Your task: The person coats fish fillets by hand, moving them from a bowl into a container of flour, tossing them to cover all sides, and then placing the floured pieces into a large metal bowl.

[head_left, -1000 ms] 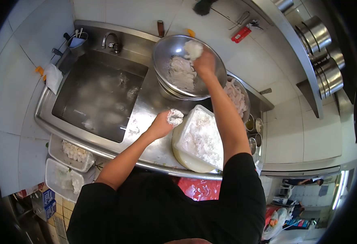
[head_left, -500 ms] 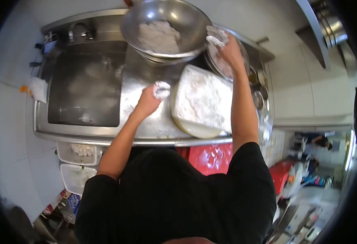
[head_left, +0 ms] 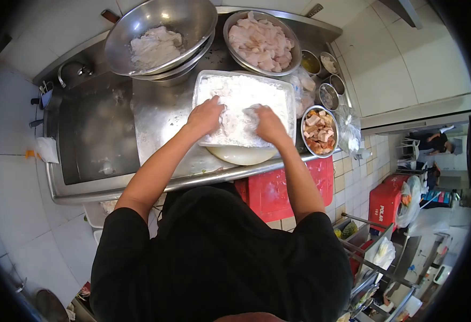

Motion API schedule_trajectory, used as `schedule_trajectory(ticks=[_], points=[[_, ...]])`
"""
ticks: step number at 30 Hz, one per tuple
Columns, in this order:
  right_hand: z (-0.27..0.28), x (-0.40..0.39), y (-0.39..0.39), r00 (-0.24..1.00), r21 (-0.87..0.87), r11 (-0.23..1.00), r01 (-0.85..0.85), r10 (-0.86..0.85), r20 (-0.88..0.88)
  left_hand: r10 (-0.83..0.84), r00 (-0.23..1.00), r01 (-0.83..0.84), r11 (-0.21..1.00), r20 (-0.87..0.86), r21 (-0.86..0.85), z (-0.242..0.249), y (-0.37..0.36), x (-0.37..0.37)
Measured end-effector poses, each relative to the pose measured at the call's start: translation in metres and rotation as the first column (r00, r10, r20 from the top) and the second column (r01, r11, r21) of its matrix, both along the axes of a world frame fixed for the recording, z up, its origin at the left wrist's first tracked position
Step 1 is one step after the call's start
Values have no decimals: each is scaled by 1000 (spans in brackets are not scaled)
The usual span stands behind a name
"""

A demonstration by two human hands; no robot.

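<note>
A rectangular tub [head_left: 196,91] of white, flour-like powder [head_left: 238,92] stands on the steel counter in front of me. My left hand [head_left: 207,114] reaches into the powder at the left side of the tub. Opposite it, my right hand [head_left: 267,123] is in the powder too. The fingers of both are coated, blurred and partly buried, so what they hold, if anything, is hidden. Beyond the tub sits a metal bowl of pale raw meat pieces [head_left: 262,43]. Whitish coated pieces [head_left: 156,47] lie in a large steel bowl [head_left: 195,21] at the back left.
A sink [head_left: 93,134] with a tap [head_left: 74,71] is on the left. At the right stand a bowl of browned meat chunks [head_left: 319,134], several small metal containers [head_left: 310,63] and plastic bags [head_left: 348,129]. Below the counter edge is a red lid [head_left: 262,201]. People are in the background.
My right hand has come back from the meat bowl to the powder tub. My left hand has moved right, from over the counter into the tub. The view has shifted.
</note>
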State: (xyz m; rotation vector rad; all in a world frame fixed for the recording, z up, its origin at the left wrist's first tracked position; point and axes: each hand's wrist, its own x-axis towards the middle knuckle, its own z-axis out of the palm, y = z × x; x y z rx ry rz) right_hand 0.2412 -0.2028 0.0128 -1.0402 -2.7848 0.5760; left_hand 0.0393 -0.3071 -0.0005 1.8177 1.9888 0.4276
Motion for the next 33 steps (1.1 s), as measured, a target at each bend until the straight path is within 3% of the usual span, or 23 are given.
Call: schedule_trajectory(ticks=[1,4,8,10,13,17,18,21,22,24,26,29,33], points=[[-12,-4,-4,997,104,992,-69,66,32,46,998,-46,999,51,1,-3,4,0],[2,-10,-7,995,-89,996,-9,18,103,167,959,-164,986,228,-32,-1,11,-3],[27,-20,-13,968,-114,993,35,-62,-243,134,932,-147,989,338,13,9,16,-8],[22,-34,-13,929,-137,991,9,-59,-364,203,869,-240,970,451,27,9,23,-4],[-7,-41,-3,945,-120,980,161,-188,-268,243,833,-281,960,498,1,30,29,-13],[-14,-27,19,778,-412,902,132,-352,-520,295,788,-344,939,541,-11,20,27,-46],[-1,-21,19,813,-345,923,170,-329,-480,317,692,-348,934,648,-85,29,22,-47],[-8,-10,28,962,-353,924,148,-218,-166,385,623,-449,889,680,-92,29,15,-46],[4,-10,20,995,-173,982,-80,69,-71,378,648,-466,883,662,-48,26,15,-47],[22,-16,1,982,-6,987,-160,160,97,363,693,-493,869,623,42,22,17,-46],[11,-22,0,948,119,960,-255,224,225,375,633,-544,838,677,45,22,19,-46],[0,-21,4,999,-24,1000,15,-16,-49,409,624,-578,815,666,41,14,24,-51],[29,-15,12,960,-303,927,221,-262,-100,423,739,-534,842,525,73,-2,46,-49]])
